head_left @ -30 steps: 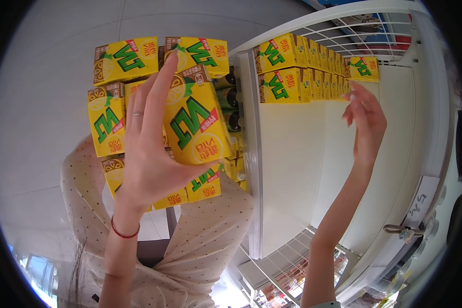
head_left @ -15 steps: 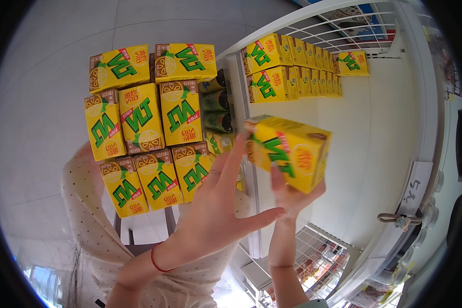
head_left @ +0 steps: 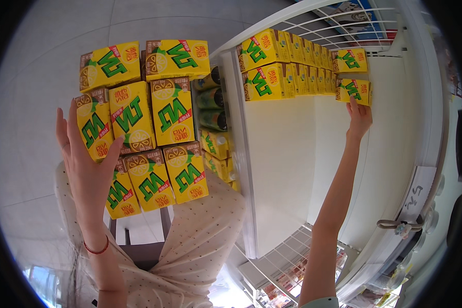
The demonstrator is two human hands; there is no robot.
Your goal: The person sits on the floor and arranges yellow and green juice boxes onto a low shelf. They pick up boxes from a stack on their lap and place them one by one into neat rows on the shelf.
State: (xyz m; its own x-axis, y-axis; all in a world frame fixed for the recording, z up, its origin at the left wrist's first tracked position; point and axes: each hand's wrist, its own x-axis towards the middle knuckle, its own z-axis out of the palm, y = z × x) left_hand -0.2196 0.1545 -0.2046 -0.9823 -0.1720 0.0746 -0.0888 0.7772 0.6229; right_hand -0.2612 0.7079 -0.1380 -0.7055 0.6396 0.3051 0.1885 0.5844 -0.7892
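Yellow lemon-tea drink cartons (head_left: 172, 111) with green lettering and lemon pictures form a block of several in front of me on the left. My left hand (head_left: 90, 169) lies over its left edge, fingers spread, thumb stretched toward the middle carton; it partly hides the left ones. Far to the right, my right hand (head_left: 360, 122) grips a drink carton (head_left: 355, 91) at the back of the white shelf (head_left: 287, 169). That carton stands beside another single carton (head_left: 350, 60) and close to two long rows of matching cartons (head_left: 266, 82).
A white wire rack (head_left: 339, 23) bounds the shelf's far end. Dark-capped bottles (head_left: 210, 97) and more yellow packs stand between the block and the shelf edge. A price tag (head_left: 416, 192) and a grey hair tie (head_left: 400, 225) sit on the right-hand rail.
My right hand has carried its carton from the shelf's front to the back, near the single carton. My left hand has moved left onto the carton block.
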